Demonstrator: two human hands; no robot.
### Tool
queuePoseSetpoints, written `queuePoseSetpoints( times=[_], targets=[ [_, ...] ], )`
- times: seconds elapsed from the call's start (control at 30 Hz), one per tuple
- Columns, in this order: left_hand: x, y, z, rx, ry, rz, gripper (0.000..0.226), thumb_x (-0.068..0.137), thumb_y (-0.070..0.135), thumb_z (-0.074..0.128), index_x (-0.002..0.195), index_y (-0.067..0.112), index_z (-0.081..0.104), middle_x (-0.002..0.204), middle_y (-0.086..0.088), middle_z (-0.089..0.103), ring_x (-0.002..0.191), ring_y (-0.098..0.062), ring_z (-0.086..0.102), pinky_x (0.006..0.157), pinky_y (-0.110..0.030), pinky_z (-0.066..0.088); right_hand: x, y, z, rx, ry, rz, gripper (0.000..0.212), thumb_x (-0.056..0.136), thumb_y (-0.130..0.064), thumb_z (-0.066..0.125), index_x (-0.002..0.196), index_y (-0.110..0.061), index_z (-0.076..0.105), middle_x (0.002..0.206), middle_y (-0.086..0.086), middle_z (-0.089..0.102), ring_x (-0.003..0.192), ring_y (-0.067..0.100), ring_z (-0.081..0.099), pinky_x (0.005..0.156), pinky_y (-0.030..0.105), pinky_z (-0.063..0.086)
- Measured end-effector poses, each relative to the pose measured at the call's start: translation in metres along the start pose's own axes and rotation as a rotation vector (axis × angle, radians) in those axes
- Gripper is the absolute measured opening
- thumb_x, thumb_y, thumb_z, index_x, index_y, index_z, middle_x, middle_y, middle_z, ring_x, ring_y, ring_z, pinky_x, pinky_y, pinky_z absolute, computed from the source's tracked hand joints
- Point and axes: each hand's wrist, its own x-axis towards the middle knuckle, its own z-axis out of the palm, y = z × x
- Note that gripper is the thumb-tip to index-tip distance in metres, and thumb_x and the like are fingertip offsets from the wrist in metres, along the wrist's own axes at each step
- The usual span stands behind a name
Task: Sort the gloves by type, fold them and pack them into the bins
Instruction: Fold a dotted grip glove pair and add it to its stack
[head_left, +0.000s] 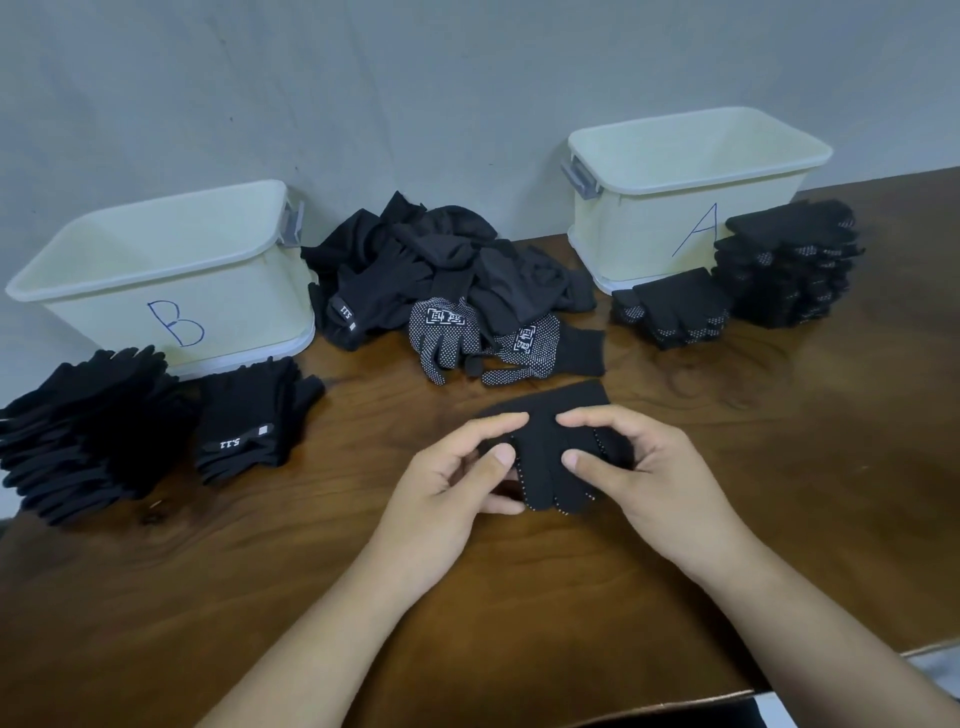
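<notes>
My left hand (457, 483) and right hand (644, 467) each pinch the black knit glove (545, 441), thumbs and forefingers curled onto its soft cloth. It lies flat on the dark, grained wooden table (519, 613) just in front of me, with tiny white grip dots along its finger edges. Behind it, a rumpled heap of black gloves (447, 270) sits between two pale, rounded plastic bins lettered in blue: bin B (249, 312) on the left and bin A (639, 228) on the right. Smooth plain stacks (88, 431) lie before bin B, dotted stacks (789, 265) before bin A
</notes>
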Motion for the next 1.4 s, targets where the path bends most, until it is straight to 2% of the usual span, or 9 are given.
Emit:
queuePoseSetpoints(
  times=[0.27, 0.43, 0.7, 0.83, 0.97, 1.1, 1.2, 1.3, 1.4],
  targets=[
    [0.089, 0.001, 0.069, 0.069, 0.063, 0.082, 0.033, 0.115, 0.025, 0.044, 0.132, 0.031, 0.071, 0.127, 0.008, 0.073, 0.113, -0.019, 0.072, 0.097, -0.053, 0.06, 0.041, 0.007, -0.063, 0.028, 0.354, 0.011, 0.019, 0.094, -0.016, 0.081, 0.108, -0.028, 0.083, 0.107, -0.009, 0.08, 0.101, 0.012, 0.076, 0.097, 0.04, 0.062],
    [0.16, 0.009, 0.11, 0.248, 0.13, 0.235, 0.035, 0.115, 0.031, 0.041, 0.134, 0.035, 0.069, 0.133, 0.025, 0.065, 0.131, 0.003, 0.054, 0.116, -0.031, 0.042, 0.091, 0.007, -0.108, 0.046, 0.474, -0.004, 0.016, 0.101, -0.025, 0.075, 0.113, -0.033, 0.081, 0.113, -0.012, 0.079, 0.108, 0.009, 0.074, 0.097, 0.037, 0.06],
    [0.234, 0.001, 0.142, 0.575, 0.241, 0.342, 0.044, 0.11, 0.041, 0.031, 0.138, 0.037, 0.065, 0.128, 0.017, 0.067, 0.13, -0.008, 0.046, 0.121, -0.045, 0.028, 0.145, 0.014, -0.131, 0.047, 0.568, 0.033, 0.032, 0.101, -0.017, 0.07, 0.13, -0.029, 0.075, 0.113, -0.017, 0.078, 0.099, -0.003, 0.073, 0.099, 0.026, 0.058],
    [0.236, -0.008, 0.148, 0.704, 0.223, 0.341, 0.052, 0.107, 0.044, 0.023, 0.139, 0.037, 0.063, 0.127, 0.015, 0.065, 0.131, -0.009, 0.044, 0.127, -0.048, 0.017, 0.147, 0.022, -0.133, -0.043, 0.573, 0.034, 0.033, 0.102, -0.015, 0.068, 0.133, -0.026, 0.071, 0.074, -0.03, 0.073, 0.065, 0.009, 0.059, 0.069, 0.003, 0.049],
    [0.238, -0.008, 0.147, 0.719, 0.229, 0.332, 0.051, 0.107, 0.041, 0.023, 0.139, 0.036, 0.063, 0.131, 0.015, 0.065, 0.133, -0.009, 0.045, 0.127, -0.049, 0.018, 0.146, 0.023, -0.133, -0.139, 0.565, 0.058, 0.039, 0.102, -0.02, 0.068, 0.139, -0.029, 0.069, 0.056, -0.01, 0.062, 0.05, 0.011, 0.047, 0.053, 0.013, 0.045],
    [0.237, -0.009, 0.147, 0.761, 0.231, 0.319, 0.054, 0.106, 0.043, 0.02, 0.137, 0.037, 0.064, 0.131, 0.015, 0.066, 0.133, -0.011, 0.046, 0.128, -0.047, 0.015, 0.143, 0.027, -0.131, -0.231, 0.551, 0.077, 0.036, 0.102, -0.023, 0.068, 0.138, -0.03, 0.068, 0.052, -0.013, 0.058, 0.041, 0.004, 0.043, 0.05, 0.012, 0.041],
    [0.239, -0.011, 0.147, 0.797, 0.239, 0.33, 0.053, 0.106, 0.043, 0.021, 0.138, 0.037, 0.063, 0.131, 0.013, 0.065, 0.134, -0.013, 0.046, 0.127, -0.049, 0.018, 0.14, 0.026, -0.128, -0.359, 0.53, 0.077, 0.04, 0.101, -0.03, 0.067, 0.141, -0.03, 0.066, 0.084, -0.017, 0.064, 0.067, -0.001, 0.055, 0.077, 0.022, 0.053],
    [0.239, -0.016, 0.149, 0.886, 0.259, 0.319, 0.048, 0.106, 0.042, 0.028, 0.139, 0.037, 0.063, 0.133, 0.011, 0.064, 0.137, -0.016, 0.045, 0.127, -0.05, 0.018, 0.139, 0.025, -0.127, -0.502, 0.52, 0.093, 0.046, 0.101, -0.036, 0.066, 0.146, -0.027, 0.063, 0.134, -0.007, 0.068, 0.117, 0.018, 0.064, 0.112, 0.037, 0.049],
    [0.238, -0.019, 0.15, 0.936, 0.304, 0.339, 0.044, 0.106, 0.041, 0.036, 0.14, 0.037, 0.064, 0.14, 0.005, 0.062, 0.139, -0.02, 0.044, 0.126, -0.046, 0.022, 0.129, 0.021, -0.126, -0.638, 0.526, 0.064, 0.046, 0.103, -0.039, 0.062, 0.148, -0.027, 0.062, 0.151, -0.008, 0.058, 0.138, 0.02, 0.048, 0.111, 0.024, 0.033]
  ],
)
